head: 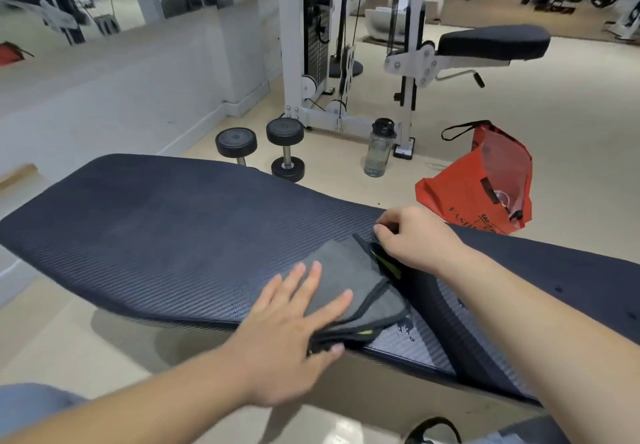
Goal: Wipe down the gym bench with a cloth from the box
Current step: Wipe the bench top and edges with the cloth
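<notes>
The dark ribbed gym bench point(166, 236) runs across the middle of the head view. A grey cloth point(349, 270) with dark edging lies folded on it near the gap between the bench's two pads. My left hand point(294, 326) presses flat on the cloth's near side, fingers spread, thumb under its front edge. My right hand point(415, 236) pinches the cloth's far corner between thumb and fingers. Water drops point(403, 329) sit on the pad beside the cloth.
Behind the bench stand two black dumbbells point(263, 149), a clear water bottle point(379, 149) and an orange bag point(481, 184) on the floor. A white cable machine point(311, 45) and another padded seat point(491, 42) lie farther back. A black strap point(433, 429) shows at the bottom edge.
</notes>
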{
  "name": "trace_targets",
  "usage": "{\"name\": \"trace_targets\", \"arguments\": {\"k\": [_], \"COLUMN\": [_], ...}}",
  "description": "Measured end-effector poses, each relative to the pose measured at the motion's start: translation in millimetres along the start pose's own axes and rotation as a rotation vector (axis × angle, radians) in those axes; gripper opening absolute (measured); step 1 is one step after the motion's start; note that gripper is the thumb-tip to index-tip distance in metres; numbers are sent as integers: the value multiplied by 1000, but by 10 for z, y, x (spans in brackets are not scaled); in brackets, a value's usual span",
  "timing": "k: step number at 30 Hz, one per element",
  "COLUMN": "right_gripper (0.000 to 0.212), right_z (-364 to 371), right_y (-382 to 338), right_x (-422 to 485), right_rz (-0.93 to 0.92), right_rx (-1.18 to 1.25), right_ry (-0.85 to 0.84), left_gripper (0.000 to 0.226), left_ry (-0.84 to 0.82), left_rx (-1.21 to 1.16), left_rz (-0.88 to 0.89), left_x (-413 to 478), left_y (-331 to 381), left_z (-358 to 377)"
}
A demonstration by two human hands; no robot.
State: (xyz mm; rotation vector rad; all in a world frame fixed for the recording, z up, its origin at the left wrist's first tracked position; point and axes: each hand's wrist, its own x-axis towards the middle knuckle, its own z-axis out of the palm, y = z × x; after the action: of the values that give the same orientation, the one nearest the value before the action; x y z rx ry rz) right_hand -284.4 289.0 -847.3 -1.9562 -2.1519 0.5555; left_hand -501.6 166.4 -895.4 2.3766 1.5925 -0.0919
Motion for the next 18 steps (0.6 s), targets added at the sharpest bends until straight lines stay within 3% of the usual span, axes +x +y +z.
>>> {"name": "trace_targets", "arguments": {"k": [3, 6, 10, 12, 14, 15, 18], "right_gripper": [28, 35, 49, 60, 74, 82, 110], "right_z": [-7, 31, 144, 219, 304, 356, 496], "right_y": [-124, -232, -417, -504, -510, -497, -454], "right_x": [-66, -157, -303, -359, -366, -361, -342], "right_rz": [-54, -176, -300, -229, -158, -140, -137], "right_rx": [-24, -21, -113, -122, -133, -152, -278], "right_ry": [13, -35, -312, -477, -511, -512, -520], "left_gripper": [66, 72, 96, 77, 46, 43, 43], "left_ry": [-14, 31, -179, -217, -35, 123, 411], "left_rx": [-9, -46, -138, -347, -623, -669, -484], "left_rz": [-133, -281, -73, 15, -38, -92, -127], "left_x": [347, 489, 287, 258, 218, 203, 283], "left_y": [-309, -133, 74, -165, -406, -498, -560], "left_z": [-159, -95, -152, -369, -526, -540, -516]}}
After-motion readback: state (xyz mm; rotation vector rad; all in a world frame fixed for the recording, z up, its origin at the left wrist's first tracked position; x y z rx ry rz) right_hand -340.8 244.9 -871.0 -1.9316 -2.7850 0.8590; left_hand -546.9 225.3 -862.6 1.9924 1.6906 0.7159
